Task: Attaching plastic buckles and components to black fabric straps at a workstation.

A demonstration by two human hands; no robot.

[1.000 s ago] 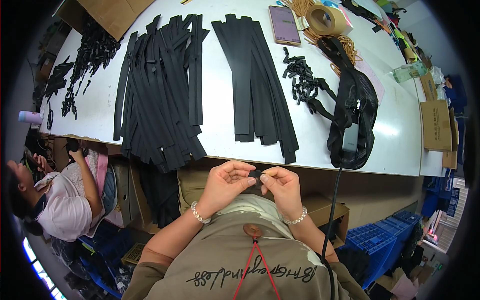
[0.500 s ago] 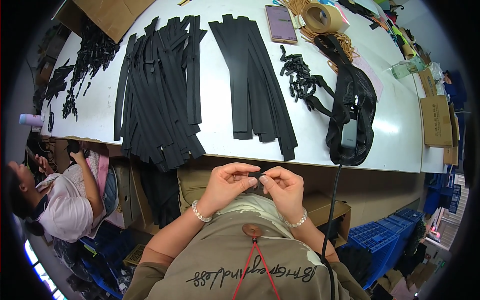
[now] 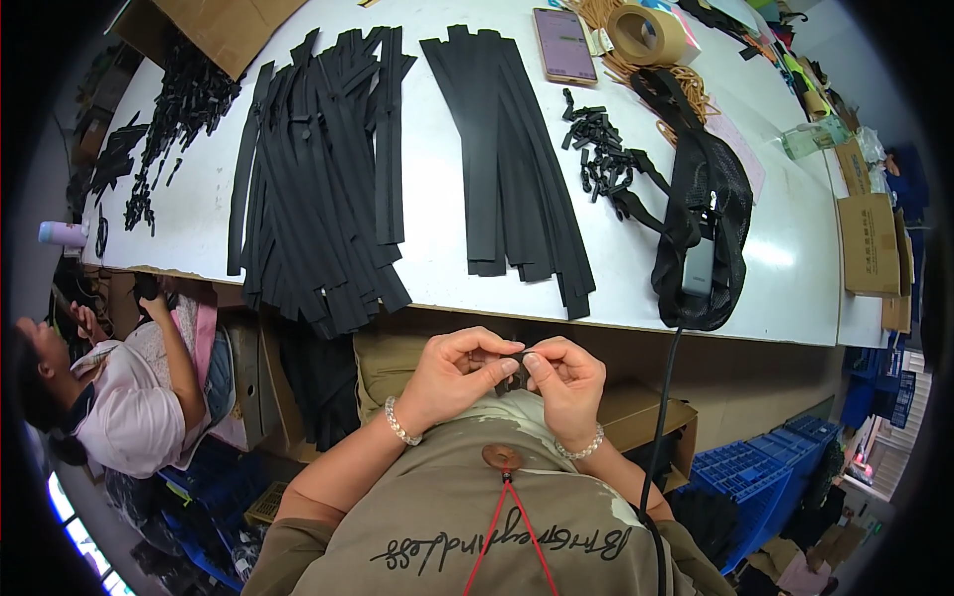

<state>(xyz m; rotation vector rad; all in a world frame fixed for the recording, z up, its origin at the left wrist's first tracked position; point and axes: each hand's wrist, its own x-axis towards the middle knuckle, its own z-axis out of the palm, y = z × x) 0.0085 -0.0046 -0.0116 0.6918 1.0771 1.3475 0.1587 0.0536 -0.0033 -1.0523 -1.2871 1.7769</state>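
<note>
In front of my belly, just off the table's near edge, my two hands meet fingertip to fingertip. My left hand point(image 3: 459, 373) and my right hand point(image 3: 569, 385) both pinch a small black piece point(image 3: 514, 376). Fingers cover most of it, so its exact kind is hidden. Beyond them on the white table point(image 3: 427, 283) lie a large spread of long black zipper strips point(image 3: 318, 189) and, to its right, a neater fan of black strips point(image 3: 507, 169). Small black parts point(image 3: 601, 149) sit in a loose heap further right.
A black mesh bag point(image 3: 711, 209) holds a grey device with a cable point(image 3: 664, 427) running down past my right arm. A phone point(image 3: 564, 45), tape roll point(image 3: 641, 33) and cord lie at the back. Dark parts point(image 3: 184, 99) are piled far left. Another person point(image 3: 139, 407) sits at the left.
My fingertips have shifted slightly on the small black piece, and more of it shows hanging below them. The view has moved a little; things on the table stay put.
</note>
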